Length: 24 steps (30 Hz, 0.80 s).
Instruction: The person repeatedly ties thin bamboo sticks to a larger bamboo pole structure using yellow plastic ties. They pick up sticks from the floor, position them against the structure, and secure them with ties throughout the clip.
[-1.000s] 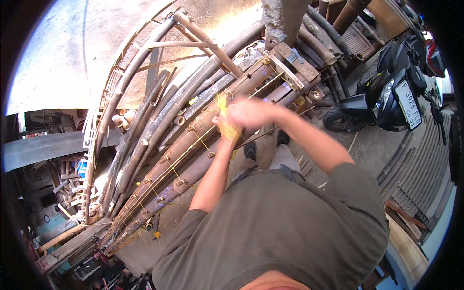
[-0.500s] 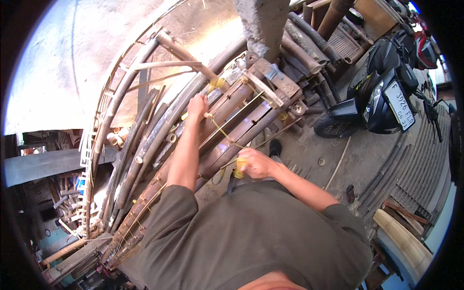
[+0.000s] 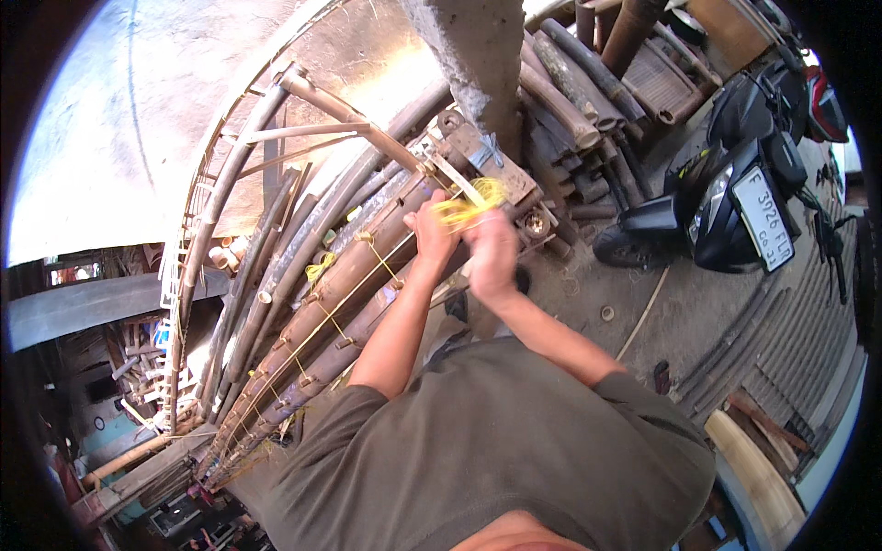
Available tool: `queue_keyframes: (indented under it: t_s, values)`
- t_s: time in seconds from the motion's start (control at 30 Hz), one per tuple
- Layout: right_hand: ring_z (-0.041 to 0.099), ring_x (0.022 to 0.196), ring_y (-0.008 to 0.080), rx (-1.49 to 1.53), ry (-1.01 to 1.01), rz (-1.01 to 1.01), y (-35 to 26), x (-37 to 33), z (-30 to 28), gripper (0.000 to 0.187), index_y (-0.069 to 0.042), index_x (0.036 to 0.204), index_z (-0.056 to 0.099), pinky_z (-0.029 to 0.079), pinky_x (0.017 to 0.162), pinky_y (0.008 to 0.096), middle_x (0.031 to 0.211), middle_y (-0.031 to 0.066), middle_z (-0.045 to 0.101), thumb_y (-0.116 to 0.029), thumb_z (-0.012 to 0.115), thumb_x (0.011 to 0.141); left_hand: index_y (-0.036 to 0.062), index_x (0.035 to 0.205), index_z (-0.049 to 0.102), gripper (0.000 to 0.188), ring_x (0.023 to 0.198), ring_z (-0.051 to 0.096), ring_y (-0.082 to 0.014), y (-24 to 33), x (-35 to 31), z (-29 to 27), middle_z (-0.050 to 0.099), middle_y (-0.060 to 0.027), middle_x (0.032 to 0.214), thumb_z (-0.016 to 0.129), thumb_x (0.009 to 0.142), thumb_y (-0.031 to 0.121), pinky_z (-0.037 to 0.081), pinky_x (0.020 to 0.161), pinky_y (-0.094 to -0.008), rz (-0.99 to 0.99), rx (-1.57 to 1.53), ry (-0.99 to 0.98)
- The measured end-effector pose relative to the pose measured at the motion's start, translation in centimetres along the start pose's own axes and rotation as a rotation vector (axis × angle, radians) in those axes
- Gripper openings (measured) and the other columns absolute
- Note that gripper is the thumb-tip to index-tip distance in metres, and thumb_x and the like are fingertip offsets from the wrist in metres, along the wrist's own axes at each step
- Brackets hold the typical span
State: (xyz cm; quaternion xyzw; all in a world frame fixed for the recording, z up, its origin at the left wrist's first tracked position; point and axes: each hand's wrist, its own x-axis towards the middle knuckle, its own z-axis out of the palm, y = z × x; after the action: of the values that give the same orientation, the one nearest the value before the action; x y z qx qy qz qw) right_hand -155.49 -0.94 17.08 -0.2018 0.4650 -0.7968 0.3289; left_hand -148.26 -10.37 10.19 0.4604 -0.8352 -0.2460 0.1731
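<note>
A loose bundle of yellow cord [image 3: 470,204] fans out at the fingers of both hands, over the far end of two long brown bamboo poles [image 3: 372,253]. My left hand [image 3: 435,228] is closed at the near side of the bundle, with cord at its fingertips. Beside it, smeared by motion, my right hand [image 3: 493,253] is closed on the cord. Short pegs stick out along both poles, and thin yellow line runs between them. A second yellow cord bundle [image 3: 319,268] lies on the left pole, left of my forearm.
Beyond my hands stand a wooden block [image 3: 491,163] with blue string and a concrete pillar [image 3: 473,64]. A curved bamboo frame [image 3: 216,174] and loose bamboo poles [image 3: 276,266] lie to the left. On the right are a black motorbike [image 3: 717,207] and stacked dark strips [image 3: 772,340].
My left hand has moved right and nearer along the pole. My right hand has gone farther out, up beside the left, carrying the yellow cord. The view has shifted slightly.
</note>
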Motion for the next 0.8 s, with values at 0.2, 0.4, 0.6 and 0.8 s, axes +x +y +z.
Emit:
queue_keyframes:
  t_s: [0.2,0.4,0.6,0.8]
  values:
    - [0.057,0.101,0.0314,-1.579,-1.205,-0.326,1.3,9.9,7.5,0.041,-0.015,0.088,0.077,0.038,0.087,0.0460,0.095,0.0161,0.066,-0.049,0.053,0.089,0.0091,0.102,0.065,0.023,0.084,0.059,-0.0391,0.1,0.8,0.8,0.064,-0.0198,0.083,0.058,0.091,0.029,0.039,0.080,-0.0506,0.209,-0.024,0.333]
    - [0.061,0.097,0.0242,-0.988,-1.376,0.238,3.9,18.7,6.8,0.042,-0.005,0.091,0.069,0.044,0.081,0.0408,0.100,0.0145,0.066,-0.044,0.054,0.094,0.0079,0.097,0.065,0.019,0.085,0.062,-0.0378,-0.1,0.3,0.1,0.067,-0.0176,0.086,0.052,0.094,0.022,0.039,0.074,-0.0491,0.071,-0.014,0.113]
    - [0.061,0.066,0.0409,-1.054,-1.445,0.067,-3.4,5.5,-7.1,0.039,-0.001,0.066,0.061,0.048,0.066,0.0491,0.068,0.0211,0.062,-0.029,0.051,0.091,0.0116,0.096,0.068,0.018,0.085,0.063,-0.0313,0.8,0.2,0.2,0.067,-0.0128,0.085,0.053,0.094,0.022,0.039,0.075,-0.0454,0.018,0.097,0.097]
    - [0.060,0.065,0.0416,-1.008,-1.114,-0.077,1.0,1.6,-8.8,0.035,-0.003,0.066,0.063,0.049,0.066,0.0502,0.066,0.0211,0.061,-0.028,0.053,0.087,0.0044,0.085,0.067,0.027,0.064,0.052,-0.0089,3.1,6.6,-5.1,0.063,-0.0022,0.071,0.052,0.098,0.023,0.042,0.061,-0.0257,-0.101,-0.703,0.141]
